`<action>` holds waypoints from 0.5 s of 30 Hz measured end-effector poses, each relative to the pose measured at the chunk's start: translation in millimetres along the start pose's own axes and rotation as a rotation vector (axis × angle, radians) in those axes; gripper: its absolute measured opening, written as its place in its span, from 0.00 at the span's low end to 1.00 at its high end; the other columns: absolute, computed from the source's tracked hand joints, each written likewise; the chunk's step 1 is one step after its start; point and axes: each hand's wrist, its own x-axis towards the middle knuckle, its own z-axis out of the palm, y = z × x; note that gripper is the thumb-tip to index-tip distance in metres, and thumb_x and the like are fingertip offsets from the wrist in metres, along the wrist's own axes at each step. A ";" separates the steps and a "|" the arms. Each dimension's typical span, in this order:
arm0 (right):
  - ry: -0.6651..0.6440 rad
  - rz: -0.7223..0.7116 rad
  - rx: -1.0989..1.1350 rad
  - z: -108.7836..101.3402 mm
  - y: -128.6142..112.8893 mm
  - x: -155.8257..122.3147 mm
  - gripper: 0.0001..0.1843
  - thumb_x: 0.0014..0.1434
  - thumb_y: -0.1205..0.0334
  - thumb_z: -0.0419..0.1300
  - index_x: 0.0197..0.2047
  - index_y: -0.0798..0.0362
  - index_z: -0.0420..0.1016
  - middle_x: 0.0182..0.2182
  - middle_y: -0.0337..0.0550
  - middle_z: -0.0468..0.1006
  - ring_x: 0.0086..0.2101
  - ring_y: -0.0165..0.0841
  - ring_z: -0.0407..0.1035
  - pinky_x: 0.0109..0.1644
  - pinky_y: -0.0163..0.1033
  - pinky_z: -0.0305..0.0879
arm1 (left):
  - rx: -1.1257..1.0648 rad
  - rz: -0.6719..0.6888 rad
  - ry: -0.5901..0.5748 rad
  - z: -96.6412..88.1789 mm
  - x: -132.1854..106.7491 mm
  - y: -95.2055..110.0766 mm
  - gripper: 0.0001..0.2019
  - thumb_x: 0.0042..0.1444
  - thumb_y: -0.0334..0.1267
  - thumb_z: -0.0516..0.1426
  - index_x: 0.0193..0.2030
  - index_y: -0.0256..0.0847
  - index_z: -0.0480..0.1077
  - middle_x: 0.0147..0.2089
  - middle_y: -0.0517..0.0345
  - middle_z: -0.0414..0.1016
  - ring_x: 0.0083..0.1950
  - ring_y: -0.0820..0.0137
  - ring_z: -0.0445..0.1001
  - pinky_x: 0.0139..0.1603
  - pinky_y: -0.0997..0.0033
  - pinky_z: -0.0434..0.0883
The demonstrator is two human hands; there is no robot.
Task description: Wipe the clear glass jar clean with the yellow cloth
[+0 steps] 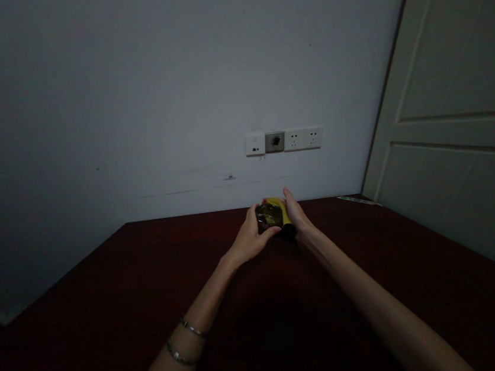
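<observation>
The light is dim, and much of the detail on the dark, glossy object (269, 216) between the person's hands is lost; whether it is a container, and what it might hold, cannot be told. A yellow piece (284, 210) lies against its right side, but whether the two are joined is unclear. Both are held just above or against the far part of the dark red worktop (170, 254), near the wall (173, 86); the shadow beneath hides any contact. The left hand (249, 234) is curled around the left side of the glossy object, its thumb along the lower edge and its other fingers partly hidden behind, closed only as far as the object's width allows. The right hand (298, 215) presses against the yellow piece with one digit standing up clear; its remaining fingers are mostly out of sight, so how far they bend cannot be told. Two bracelets (180, 355) circle the left forearm, and both forearms are cut off by the lower edge. The door (450, 85) at the right is only partly in view.
</observation>
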 end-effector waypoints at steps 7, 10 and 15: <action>0.144 -0.212 0.061 13.1 7.9 -3.9 0.23 0.63 0.51 0.42 0.41 0.54 0.75 0.32 0.41 0.80 0.35 0.33 0.74 0.41 0.35 0.67 | -0.199 -0.120 0.307 11.2 11.9 4.9 0.28 0.49 0.43 0.62 0.53 0.36 0.56 0.53 0.43 0.69 0.53 0.61 0.70 0.58 0.56 0.64; 0.172 -0.245 0.082 15.2 12.5 -2.6 0.21 0.61 0.54 0.44 0.41 0.54 0.75 0.34 0.40 0.81 0.34 0.32 0.74 0.41 0.34 0.67 | -0.267 -0.126 0.338 11.7 14.0 8.3 0.29 0.48 0.43 0.63 0.52 0.38 0.56 0.51 0.46 0.70 0.52 0.62 0.71 0.57 0.57 0.65; 0.173 -0.191 0.094 9.2 7.9 4.0 0.22 0.61 0.54 0.43 0.39 0.55 0.76 0.31 0.43 0.81 0.33 0.34 0.74 0.39 0.36 0.68 | -0.278 -0.191 0.213 7.6 6.2 10.6 0.37 0.51 0.47 0.60 0.63 0.35 0.48 0.63 0.39 0.59 0.65 0.57 0.58 0.66 0.54 0.53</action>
